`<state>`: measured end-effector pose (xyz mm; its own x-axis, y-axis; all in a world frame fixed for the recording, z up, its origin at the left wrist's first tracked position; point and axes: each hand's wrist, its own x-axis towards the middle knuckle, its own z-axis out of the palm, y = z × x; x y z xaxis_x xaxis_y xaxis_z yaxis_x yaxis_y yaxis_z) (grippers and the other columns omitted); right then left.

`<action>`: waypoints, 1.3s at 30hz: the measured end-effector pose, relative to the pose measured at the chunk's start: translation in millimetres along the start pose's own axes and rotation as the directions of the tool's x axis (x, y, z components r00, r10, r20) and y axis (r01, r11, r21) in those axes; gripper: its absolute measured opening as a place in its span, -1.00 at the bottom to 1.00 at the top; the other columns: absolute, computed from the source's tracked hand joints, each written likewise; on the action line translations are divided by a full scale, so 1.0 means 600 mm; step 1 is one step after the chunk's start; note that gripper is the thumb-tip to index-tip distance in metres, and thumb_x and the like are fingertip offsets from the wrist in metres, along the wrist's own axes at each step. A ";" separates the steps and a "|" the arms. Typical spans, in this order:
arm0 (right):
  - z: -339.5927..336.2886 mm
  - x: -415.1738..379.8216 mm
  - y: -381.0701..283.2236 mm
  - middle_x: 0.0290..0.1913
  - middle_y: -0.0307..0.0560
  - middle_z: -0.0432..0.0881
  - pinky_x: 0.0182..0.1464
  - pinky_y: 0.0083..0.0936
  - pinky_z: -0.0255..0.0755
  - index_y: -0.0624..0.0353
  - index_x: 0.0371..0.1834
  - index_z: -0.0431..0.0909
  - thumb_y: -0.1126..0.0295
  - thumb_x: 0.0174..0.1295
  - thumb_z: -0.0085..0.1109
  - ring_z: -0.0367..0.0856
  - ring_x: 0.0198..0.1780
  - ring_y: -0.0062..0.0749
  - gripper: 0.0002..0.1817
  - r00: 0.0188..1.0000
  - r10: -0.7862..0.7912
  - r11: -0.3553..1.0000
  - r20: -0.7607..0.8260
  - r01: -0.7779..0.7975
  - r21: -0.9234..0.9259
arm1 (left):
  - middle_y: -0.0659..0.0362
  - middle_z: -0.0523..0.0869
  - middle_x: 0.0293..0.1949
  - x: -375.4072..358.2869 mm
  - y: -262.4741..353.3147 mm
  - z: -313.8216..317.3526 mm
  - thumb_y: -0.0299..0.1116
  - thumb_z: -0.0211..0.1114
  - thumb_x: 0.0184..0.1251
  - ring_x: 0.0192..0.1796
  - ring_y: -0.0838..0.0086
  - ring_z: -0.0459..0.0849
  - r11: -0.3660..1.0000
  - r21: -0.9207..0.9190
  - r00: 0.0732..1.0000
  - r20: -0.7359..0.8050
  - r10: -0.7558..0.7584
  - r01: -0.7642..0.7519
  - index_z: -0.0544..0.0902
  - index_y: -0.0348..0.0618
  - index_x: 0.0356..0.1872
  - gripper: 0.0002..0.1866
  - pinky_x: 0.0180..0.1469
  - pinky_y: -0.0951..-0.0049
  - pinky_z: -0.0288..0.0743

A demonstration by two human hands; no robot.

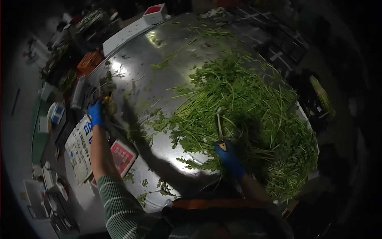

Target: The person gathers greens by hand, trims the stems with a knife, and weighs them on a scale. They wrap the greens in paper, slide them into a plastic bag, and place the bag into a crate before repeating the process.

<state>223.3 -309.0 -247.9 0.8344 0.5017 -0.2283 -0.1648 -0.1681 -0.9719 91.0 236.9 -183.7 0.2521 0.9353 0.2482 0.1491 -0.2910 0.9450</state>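
My left hand (96,114), in a blue glove, reaches out at the left edge of the metal table (159,59), beside small yellowish items (108,104). Its fingers are too dark and small to make out. My right hand (229,155), also blue-gloved, is closed around the handle of a knife (219,128), whose blade points away from me over the greens. A large heap of leafy green stalks (238,91) spreads across the middle and right of the table, beyond and around my right hand.
A printed white sack (79,149) and a red-and-white box (122,157) lie near my left forearm. An orange crate (90,63) stands at the far left, a white foam box (126,36) along the far edge. Dark crates (282,49) sit at the back right.
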 end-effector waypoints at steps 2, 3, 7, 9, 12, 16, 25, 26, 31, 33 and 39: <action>0.002 -0.007 -0.003 -0.41 -0.24 0.50 -0.39 -0.63 0.29 0.21 -0.26 0.45 0.33 0.08 0.06 0.41 -0.39 -0.62 -0.78 0.988 0.146 0.975 0.053 -0.153 0.161 | 0.10 0.64 -0.42 0.042 -0.038 0.007 -0.30 0.22 0.00 -0.42 0.32 0.59 0.959 0.269 0.989 0.141 0.053 -0.089 0.62 -0.25 -0.43 -0.79 -0.43 0.35 0.40; 0.000 -0.018 -0.017 -0.41 -0.24 0.50 -0.39 -0.63 0.29 0.21 -0.26 0.45 0.33 0.08 0.06 0.41 -0.39 -0.62 -0.78 0.988 0.153 0.974 -0.015 -0.148 0.169 | -0.04 0.61 -0.33 0.008 0.035 0.026 -0.20 0.18 0.03 -0.28 0.12 0.55 0.718 0.686 0.980 0.195 -0.026 -0.117 0.53 -0.28 -0.23 -0.64 -0.28 0.27 0.40; 0.030 -0.069 -0.053 -0.49 -0.26 0.47 -0.53 -0.67 0.25 0.20 -0.26 0.44 0.27 0.09 0.10 0.36 -0.54 -0.66 -0.75 0.939 0.281 0.932 0.196 -0.316 0.176 | -0.18 0.48 -0.05 0.035 0.016 0.208 -0.03 0.13 0.07 -0.08 -0.02 0.50 0.422 0.755 0.865 0.425 0.269 -0.502 0.30 -0.31 0.10 -0.35 -0.07 0.22 0.39; 0.041 -0.089 -0.032 -0.58 -0.30 0.42 -0.62 -0.70 0.20 0.20 -0.29 0.43 0.27 0.10 0.10 0.29 -0.65 -0.70 -0.76 0.950 0.292 0.953 0.113 -0.298 0.044 | -0.16 0.27 0.16 0.016 0.001 0.357 0.02 0.14 0.06 0.11 0.12 0.38 0.827 0.404 0.830 0.543 0.128 -0.392 0.17 -0.28 0.19 -0.24 0.04 0.33 0.30; 0.023 -0.086 0.015 -0.60 -0.31 0.41 -0.64 -0.71 0.19 0.17 -0.29 0.40 0.29 0.10 0.10 0.30 -0.66 -0.68 -0.78 0.916 0.367 0.912 -0.162 -0.320 0.258 | -0.16 0.24 0.18 -0.115 -0.007 0.547 0.11 0.09 0.07 0.19 0.11 0.28 0.969 0.185 0.619 0.784 -0.045 -0.164 0.11 -0.23 0.23 -0.20 0.13 0.34 0.20; -0.005 -0.048 0.027 -0.63 -0.34 0.37 -0.67 -0.71 0.16 0.13 -0.32 0.39 0.32 0.08 0.12 0.29 -0.69 -0.65 -0.82 0.831 0.515 0.753 -0.210 -0.321 0.574 | -0.15 0.33 0.09 -0.399 0.097 0.662 0.16 0.08 0.04 0.11 0.09 0.30 0.853 0.204 0.423 0.906 0.022 -0.481 0.16 -0.21 0.20 -0.20 0.16 0.28 0.11; -0.154 -0.084 0.111 -0.49 -0.17 0.44 -0.49 -0.61 0.27 0.22 -0.27 0.41 0.27 0.12 0.02 0.38 -0.50 -0.56 -0.76 0.616 0.497 0.804 -0.612 -0.060 0.592 | -0.01 0.45 0.00 -0.809 0.045 0.761 -0.41 0.28 0.00 -0.02 0.33 0.47 0.850 0.207 -0.473 0.879 0.056 0.485 0.11 -0.38 0.20 -0.27 -0.05 0.46 0.40; -0.183 -0.100 0.169 -0.43 -0.16 0.45 -0.47 -0.59 0.27 0.22 -0.20 0.39 0.28 0.11 0.03 0.34 -0.48 -0.54 -0.73 0.486 0.284 0.958 -0.827 -0.171 0.229 | 0.08 0.51 -0.07 -0.797 0.144 0.713 -0.49 0.25 -0.01 -0.11 0.35 0.52 0.830 0.293 -0.491 0.871 -0.026 0.475 0.19 -0.32 0.16 -0.35 -0.14 0.47 0.45; -0.321 -0.172 0.070 -0.31 -0.02 0.51 -0.28 -0.47 0.31 0.30 -0.10 0.37 0.31 0.13 0.00 0.42 -0.33 -0.40 -0.67 0.412 0.031 0.981 -0.911 0.161 0.106 | 0.12 0.54 -0.12 -1.004 0.204 0.661 -0.44 0.22 0.02 -0.16 0.35 0.52 0.830 -0.155 -0.195 0.934 0.301 0.535 0.34 -0.28 0.05 -0.50 -0.18 0.49 0.44; -0.368 -0.201 0.097 -0.29 0.08 0.53 -0.22 -0.40 0.34 0.31 -0.07 0.38 0.34 0.15 -0.04 0.48 -0.28 -0.27 -0.67 0.402 -0.008 0.987 -0.915 0.151 0.058 | 0.12 0.54 -0.12 -1.075 0.210 0.644 -0.40 0.20 0.03 -0.15 0.33 0.52 0.814 -0.356 -0.008 0.915 0.404 0.460 0.37 -0.26 0.03 -0.53 -0.16 0.48 0.43; -0.427 -0.303 0.186 -0.12 0.02 0.46 -0.06 -0.45 0.29 0.28 0.03 0.31 0.34 0.10 0.05 0.43 -0.14 -0.33 -0.57 0.671 -0.126 0.957 -0.730 -0.111 -0.267 | 0.07 0.50 -0.05 -1.179 0.104 0.658 -0.23 0.15 0.06 -0.06 0.25 0.47 0.964 -0.132 0.003 0.991 0.136 -0.230 0.35 -0.21 0.07 -0.48 -0.05 0.40 0.37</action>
<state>188.2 -636.3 -300.4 0.9651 -0.2615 0.0113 -0.1097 -0.4431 -0.8897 299.6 -522.6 -384.3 0.9683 -0.2361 -0.0814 -0.0402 -0.4691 0.8822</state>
